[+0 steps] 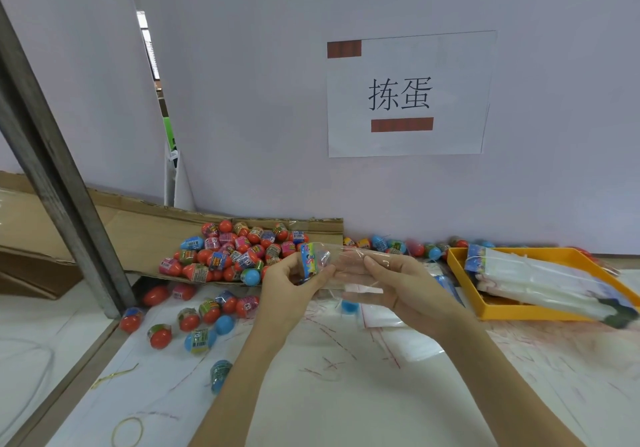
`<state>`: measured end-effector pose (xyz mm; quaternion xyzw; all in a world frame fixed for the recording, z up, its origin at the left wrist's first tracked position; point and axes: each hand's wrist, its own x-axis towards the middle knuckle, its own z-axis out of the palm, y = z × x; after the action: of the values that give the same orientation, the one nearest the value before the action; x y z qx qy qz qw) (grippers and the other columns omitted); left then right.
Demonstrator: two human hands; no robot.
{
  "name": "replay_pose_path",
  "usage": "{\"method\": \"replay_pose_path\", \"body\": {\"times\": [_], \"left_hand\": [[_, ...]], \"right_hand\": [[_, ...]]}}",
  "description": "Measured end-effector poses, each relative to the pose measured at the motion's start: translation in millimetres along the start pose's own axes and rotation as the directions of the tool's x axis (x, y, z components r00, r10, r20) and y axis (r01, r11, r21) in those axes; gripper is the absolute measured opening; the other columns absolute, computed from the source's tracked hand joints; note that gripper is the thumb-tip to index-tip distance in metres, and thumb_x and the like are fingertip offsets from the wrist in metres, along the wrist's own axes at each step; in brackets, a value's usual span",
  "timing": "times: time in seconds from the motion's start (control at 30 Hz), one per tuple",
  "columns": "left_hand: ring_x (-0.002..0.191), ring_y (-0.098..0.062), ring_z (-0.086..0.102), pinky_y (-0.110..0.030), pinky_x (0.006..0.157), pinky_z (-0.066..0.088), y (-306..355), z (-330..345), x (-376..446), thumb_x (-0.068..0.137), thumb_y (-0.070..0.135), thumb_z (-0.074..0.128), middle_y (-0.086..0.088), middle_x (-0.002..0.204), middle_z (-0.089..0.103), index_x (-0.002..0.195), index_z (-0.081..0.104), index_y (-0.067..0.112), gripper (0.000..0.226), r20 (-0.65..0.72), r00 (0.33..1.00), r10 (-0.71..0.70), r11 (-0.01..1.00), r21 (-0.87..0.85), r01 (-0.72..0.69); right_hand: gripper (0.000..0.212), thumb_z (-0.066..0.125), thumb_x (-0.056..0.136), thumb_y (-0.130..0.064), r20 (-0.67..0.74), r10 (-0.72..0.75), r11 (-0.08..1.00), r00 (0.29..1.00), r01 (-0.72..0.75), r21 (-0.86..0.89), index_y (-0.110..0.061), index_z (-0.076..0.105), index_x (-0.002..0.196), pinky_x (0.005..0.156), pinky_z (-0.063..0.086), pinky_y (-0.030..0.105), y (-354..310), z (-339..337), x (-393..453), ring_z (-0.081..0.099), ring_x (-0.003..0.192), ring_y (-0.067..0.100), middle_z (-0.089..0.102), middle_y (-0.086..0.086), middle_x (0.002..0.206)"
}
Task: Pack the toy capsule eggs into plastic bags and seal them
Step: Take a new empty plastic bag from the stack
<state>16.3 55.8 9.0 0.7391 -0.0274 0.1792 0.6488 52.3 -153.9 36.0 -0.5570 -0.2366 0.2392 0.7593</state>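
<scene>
1. My left hand (294, 283) pinches the printed header end of a clear plastic bag (341, 268), thumb and fingers curled round it.
2. My right hand (398, 283) is at the other part of the same bag, fingers stretched out fairly straight along the film; the plastic blurs them, so I cannot tell whether they lie inside or under the bag.
3. The bag is held up above the table (346, 394), lying roughly level between both hands, and looks empty.
4. A heap of toy eggs (235, 250), mostly red and blue with bright labels, sits on a flattened sheet of cardboard (145, 228) just behind my left hand.
5. Loose eggs (197, 318) are scattered on the table to the left, near a metal post (62, 176).
6. More eggs line the foot of the wall (398, 245) behind my right hand.
7. On the right, a yellow tray (460, 273) holds a stack of spare bags (540, 280) that overhangs its front edge.
8. A paper sign (408, 93) is stuck on the wall.
9. A rubber band (127, 432) lies near the table's front left.
</scene>
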Motion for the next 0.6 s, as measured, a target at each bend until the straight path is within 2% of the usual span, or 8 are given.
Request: {"method": "replay_pose_path", "body": {"times": [0.13, 0.2, 0.23, 0.3, 0.37, 0.47, 0.53, 0.6], "left_hand": [[0.096, -0.006, 0.072, -0.020, 0.079, 0.059, -4, 0, 1, 0.081, 0.056, 0.080, 0.017, 0.103, 0.076, 0.113, 0.068, 0.043, 0.037, 0.023, 0.999, 0.038, 0.993, 0.107, -0.040], [0.116, 0.005, 0.059, -0.010, 0.091, 0.050, -6, 2, -1, 0.083, 0.048, 0.085, 0.028, 0.123, 0.063, 0.133, 0.053, 0.048, 0.060, 0.003, 0.988, 0.154, 0.952, 0.268, -0.149], [0.127, 0.007, 0.050, -0.006, 0.100, 0.042, -8, 3, -2, 0.083, 0.044, 0.087, 0.028, 0.135, 0.053, 0.144, 0.046, 0.044, 0.073, 0.004, 0.970, 0.242, 0.901, 0.369, -0.227], [0.142, 0.003, 0.035, -0.013, 0.116, 0.027, -9, 4, -2, 0.084, 0.046, 0.085, 0.018, 0.151, 0.044, 0.155, 0.042, 0.033, 0.084, 0.088, 0.895, 0.437, 0.707, 0.581, -0.402], [0.144, -0.007, 0.040, -0.027, 0.121, 0.025, -7, 6, -3, 0.086, 0.047, 0.080, 0.012, 0.151, 0.050, 0.153, 0.048, 0.026, 0.077, 0.228, 0.804, 0.549, 0.507, 0.674, -0.537], [0.122, -0.015, 0.061, -0.037, 0.108, 0.045, -8, 10, -7, 0.084, 0.024, 0.085, 0.004, 0.127, 0.070, 0.137, 0.066, 0.017, 0.057, 0.354, 0.711, 0.608, 0.372, 0.664, -0.648], [0.101, -0.018, 0.070, -0.037, 0.090, 0.059, -9, 8, -9, 0.080, 0.007, 0.087, 0.000, 0.110, 0.077, 0.126, 0.072, 0.012, 0.048, 0.335, 0.723, 0.605, 0.422, 0.635, -0.647], [0.093, -0.020, 0.074, -0.038, 0.079, 0.063, -7, 3, -8, 0.083, 0.001, 0.084, -0.002, 0.104, 0.078, 0.120, 0.075, 0.010, 0.038, 0.303, 0.752, 0.586, 0.470, 0.628, -0.620]], "right_hand": [[0.031, 0.050, 0.108, -0.029, -0.056, -0.038, 0.997, 0.998, 0.034, -0.074, -0.026, 0.072, 0.130, 0.096, 0.058, 0.038, 2, 2, 1, 0.065, 0.127, 0.027, 0.069, 0.005, 0.135], [0.032, 0.049, 0.109, -0.027, -0.119, -0.095, 0.978, 0.988, 0.070, -0.198, -0.028, 0.072, 0.131, 0.109, 0.051, 0.045, 5, 2, 2, 0.064, 0.127, 0.021, 0.070, -0.001, 0.134], [0.031, 0.049, 0.109, -0.027, -0.154, -0.129, 0.951, 0.980, 0.078, -0.299, -0.031, 0.072, 0.129, 0.114, 0.046, 0.046, 7, 3, 2, 0.064, 0.127, 0.016, 0.071, -0.005, 0.132], [0.032, 0.050, 0.109, -0.026, -0.134, -0.203, 0.842, 0.970, 0.103, -0.530, -0.044, 0.072, 0.124, 0.116, 0.041, 0.039, 7, 9, 0, 0.063, 0.124, 0.003, 0.072, -0.017, 0.126], [0.031, 0.053, 0.108, -0.024, -0.037, -0.269, 0.691, 0.963, 0.166, -0.704, -0.045, 0.073, 0.121, 0.109, 0.044, 0.025, 10, 18, -1, 0.064, 0.117, -0.003, 0.073, -0.024, 0.119], [0.023, 0.058, 0.105, -0.019, 0.045, -0.318, 0.526, 0.947, 0.216, -0.823, -0.024, 0.080, 0.111, 0.092, 0.053, 0.022, 20, 26, 2, 0.070, 0.102, 0.003, 0.078, -0.016, 0.104], [0.023, 0.058, 0.104, -0.020, 0.082, -0.325, 0.469, 0.942, 0.236, -0.851, -0.021, 0.081, 0.105, 0.083, 0.053, 0.022, 23, 27, 4, 0.070, 0.093, 0.006, 0.078, -0.012, 0.097], [0.023, 0.057, 0.105, -0.024, 0.105, -0.339, 0.448, 0.935, 0.259, -0.856, -0.025, 0.080, 0.108, 0.081, 0.053, 0.022, 21, 28, 4, 0.071, 0.090, 0.008, 0.077, -0.013, 0.097]]}}
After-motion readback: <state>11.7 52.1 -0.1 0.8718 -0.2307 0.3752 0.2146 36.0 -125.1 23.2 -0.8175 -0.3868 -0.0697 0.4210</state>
